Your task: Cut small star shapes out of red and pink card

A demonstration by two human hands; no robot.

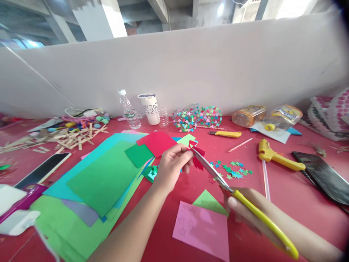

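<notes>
My left hand (pixel 173 163) pinches a small piece of red paper (pixel 200 163) with jagged cut edges. My right hand (pixel 239 204) grips yellow-handled scissors (pixel 264 217), whose blades reach up and left to the red paper beside my left fingertips. Below the blades lie a pink sheet (pixel 203 229) with stars drawn on it and a light green sheet (pixel 209 202) partly under it. Cut paper stars (pixel 236 169) in green, blue and red are scattered right of the paper. A red sheet (pixel 158 142) and a dark green square (pixel 139 155) lie beyond my left wrist.
Stacked coloured sheets (pixel 106 178) cover the left. At the back stand a water bottle (pixel 130 111), a white cup (pixel 149 109) and star-filled containers (pixel 185 118). A yellow utility knife (pixel 226 134), a glue gun (pixel 278 157) and a black phone (pixel 324 174) lie right.
</notes>
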